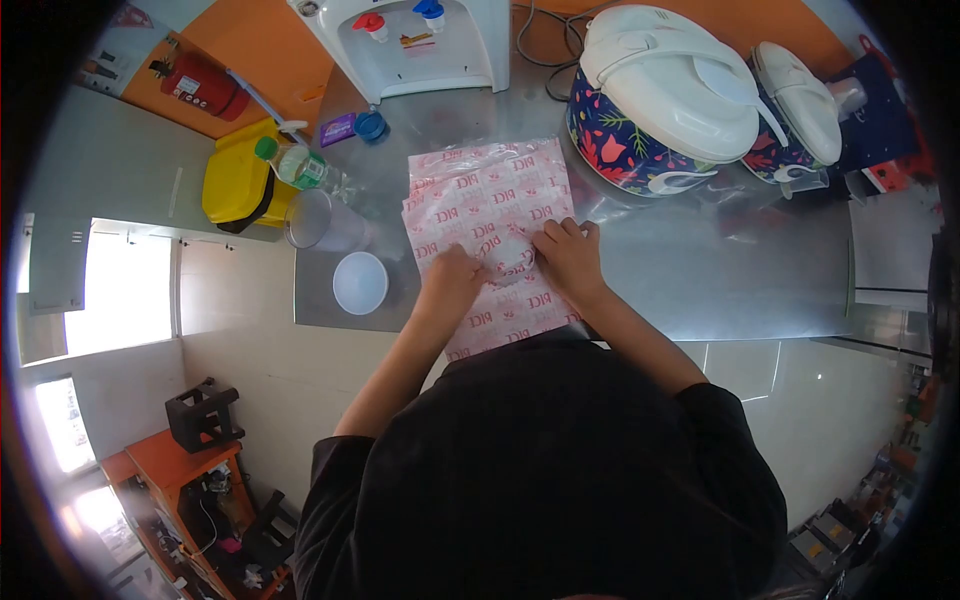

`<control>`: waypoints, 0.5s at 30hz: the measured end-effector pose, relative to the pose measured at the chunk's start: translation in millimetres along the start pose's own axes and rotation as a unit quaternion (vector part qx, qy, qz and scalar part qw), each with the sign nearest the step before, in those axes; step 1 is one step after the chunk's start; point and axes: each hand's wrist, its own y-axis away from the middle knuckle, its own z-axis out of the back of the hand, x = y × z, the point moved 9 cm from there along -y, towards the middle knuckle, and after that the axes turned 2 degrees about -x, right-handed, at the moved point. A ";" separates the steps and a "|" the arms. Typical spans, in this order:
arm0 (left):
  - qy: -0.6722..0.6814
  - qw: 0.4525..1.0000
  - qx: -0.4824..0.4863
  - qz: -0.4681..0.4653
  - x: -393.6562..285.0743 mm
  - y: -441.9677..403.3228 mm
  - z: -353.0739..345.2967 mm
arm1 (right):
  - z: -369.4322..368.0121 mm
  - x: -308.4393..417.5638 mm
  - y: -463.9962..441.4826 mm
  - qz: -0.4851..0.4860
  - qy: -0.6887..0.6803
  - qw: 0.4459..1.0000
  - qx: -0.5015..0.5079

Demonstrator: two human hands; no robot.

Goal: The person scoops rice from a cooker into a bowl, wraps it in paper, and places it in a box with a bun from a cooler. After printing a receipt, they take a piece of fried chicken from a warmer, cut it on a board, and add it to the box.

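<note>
Sheets of pink-printed food wrapping paper (515, 317) lie overlapping on the steel table in front of me. My left hand (455, 278) is closed at the paper's left side, its fingertips pinching a raised, creased part near the middle. From the right, my right hand (568, 260) curls its fingers over the same raised part. Between the hands the paper bulges a little; whether anything lies under it is hidden. Left of the paper stands a white bowl (360, 283), and behind that a clear plastic cup (325, 222) is tilted.
A water dispenser (420, 50) stands at the back. Large patterned food warmers with white lids (675, 85) are at the back right. A green-capped bottle (300, 167), a blue lid (370, 126) and a yellow bin (238, 180) are on the left. The steel tabletop (720, 270) ends near my body.
</note>
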 end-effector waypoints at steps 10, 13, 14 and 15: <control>0.081 0.994 0.070 -0.013 -17.0 8.0 9.6 | 1.9 -17.9 -9.0 -0.041 -0.034 0.999 -0.010; 0.307 0.944 -0.047 -0.107 -52.5 18.4 53.0 | 17.6 -29.2 -18.8 -0.094 -0.166 0.981 -0.023; 0.307 0.944 -0.045 -0.114 -55.7 16.6 55.7 | 16.9 -25.9 -25.2 -0.118 -0.348 0.930 -0.010; 0.283 0.925 -0.138 -0.214 -68.9 23.1 77.5 | 17.0 -18.4 -31.5 -0.138 -0.516 0.845 0.002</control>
